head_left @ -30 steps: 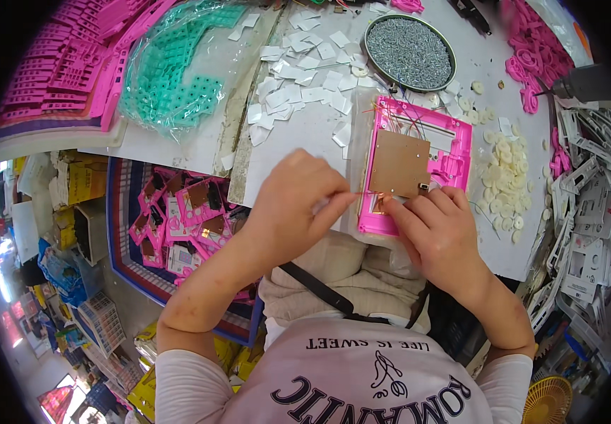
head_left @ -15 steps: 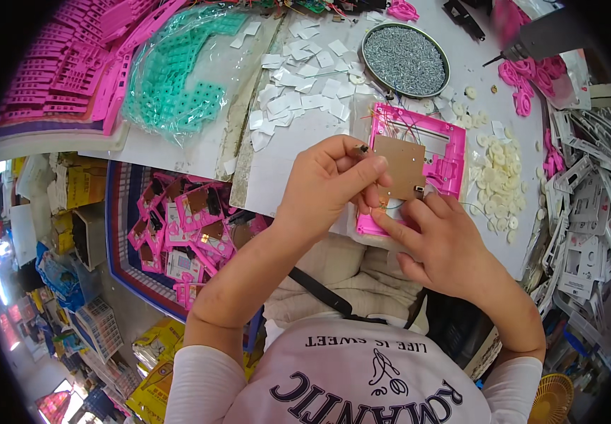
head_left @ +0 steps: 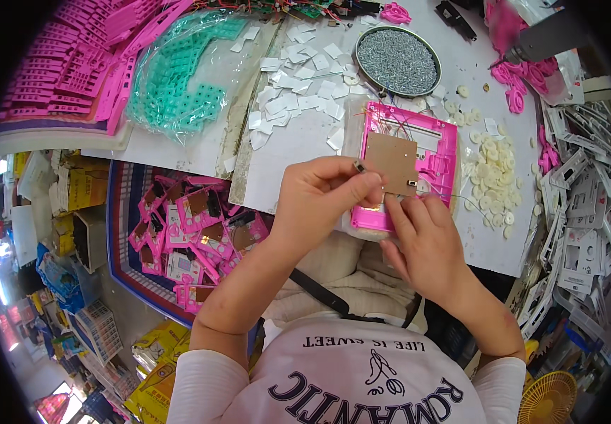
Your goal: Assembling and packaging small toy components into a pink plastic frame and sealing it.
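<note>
In the head view, my left hand (head_left: 316,201) pinches a small dark part (head_left: 359,166) between thumb and fingers, just above the left edge of the pink case (head_left: 451,159). My right hand (head_left: 422,237) has its fingers bent over the case's near edge; I cannot tell whether they grip anything. The case lies on the desk (head_left: 267,185) in front of me. Its brown board (head_left: 392,159) is seated and thin wires (head_left: 403,128) run across it, while the small part is not yet in place, so I judge this one partly done. The case is glossy, ribbed plastic, the board flat and matt. Beyond are grainy grey metal bits (head_left: 399,62), smooth cream discs (head_left: 493,180) and papery white squares (head_left: 305,78).
</note>
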A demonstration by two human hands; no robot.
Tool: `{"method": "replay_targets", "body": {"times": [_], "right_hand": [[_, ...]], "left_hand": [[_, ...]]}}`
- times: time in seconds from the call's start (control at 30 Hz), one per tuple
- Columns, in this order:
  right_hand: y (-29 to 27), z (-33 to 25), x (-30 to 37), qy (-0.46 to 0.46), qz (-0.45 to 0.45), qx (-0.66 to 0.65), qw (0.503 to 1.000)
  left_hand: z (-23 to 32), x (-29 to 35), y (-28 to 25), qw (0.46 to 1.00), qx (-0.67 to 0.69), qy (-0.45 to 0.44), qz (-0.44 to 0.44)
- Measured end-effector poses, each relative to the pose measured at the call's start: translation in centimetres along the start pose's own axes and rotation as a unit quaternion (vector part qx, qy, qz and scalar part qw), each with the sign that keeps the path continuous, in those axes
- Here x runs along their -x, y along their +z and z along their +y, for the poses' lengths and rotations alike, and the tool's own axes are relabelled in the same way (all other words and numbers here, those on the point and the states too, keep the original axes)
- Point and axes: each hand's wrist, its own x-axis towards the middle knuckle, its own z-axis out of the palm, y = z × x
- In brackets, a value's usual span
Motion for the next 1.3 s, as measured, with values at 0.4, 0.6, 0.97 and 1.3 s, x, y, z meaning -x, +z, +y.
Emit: {"method": "replay_targets", "body": {"times": [0.4,0.6,0.97,1.3], "right_hand": [[-3.7,2.1,-0.8,-0.011,0.077,-0.157,0.985],[-4.5,2.9,-1.0,-0.120,0.156,-0.097,0.976],[-5.0,2.3,2.7,-0.030,-0.032,0.077,0.996],[-5.7,0.4,-0.1,-0.030,-0.170,0.197,0.965]], "left_hand": [[1.6,-0.2,1.2,0.877,-0.404,0.244,-0.095],[1.4,-1.1,2.8,0.869,-0.407,0.232,-0.158],[-0.3,2.1,-0.3,0.733,-0.597,0.302,-0.119],[-1.4,1.9,-1.1,0.729,-0.602,0.304,-0.117]]}}
